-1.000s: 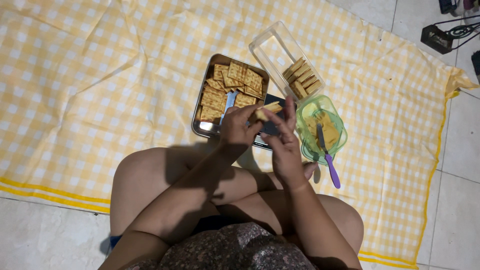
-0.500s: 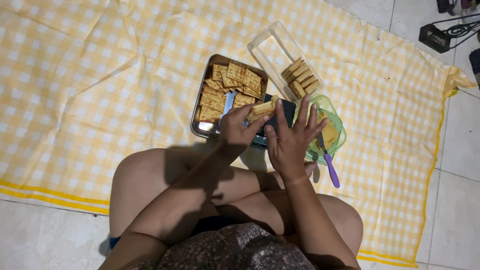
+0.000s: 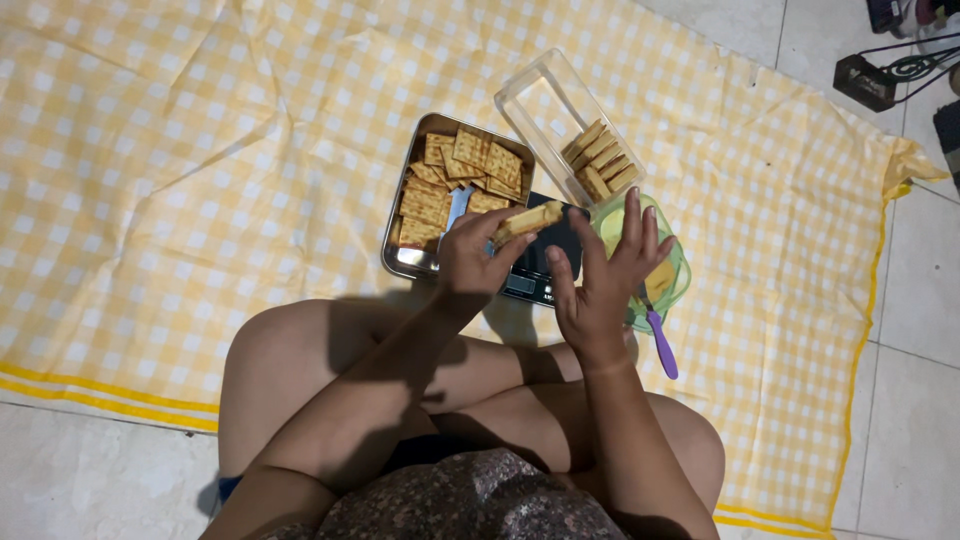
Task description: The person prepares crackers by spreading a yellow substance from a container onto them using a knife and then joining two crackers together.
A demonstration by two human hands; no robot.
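My left hand holds a filled cracker sandwich by its near end, above a black kitchen scale. My right hand is empty with fingers spread, raised just right of the sandwich and over a green bowl. A purple-handled utensil leans out of that bowl. A metal tray of square crackers lies left of the scale, with a blue-handled utensil resting in it.
A clear plastic box with a row of cracker sandwiches sits behind the bowl. Everything rests on a yellow checked cloth over a tiled floor. My bare knees fill the foreground. Dark objects lie at the top right.
My right hand has let go of the sandwich and opened, moving right over the green bowl. My left hand keeps the sandwich and has held nearly still.
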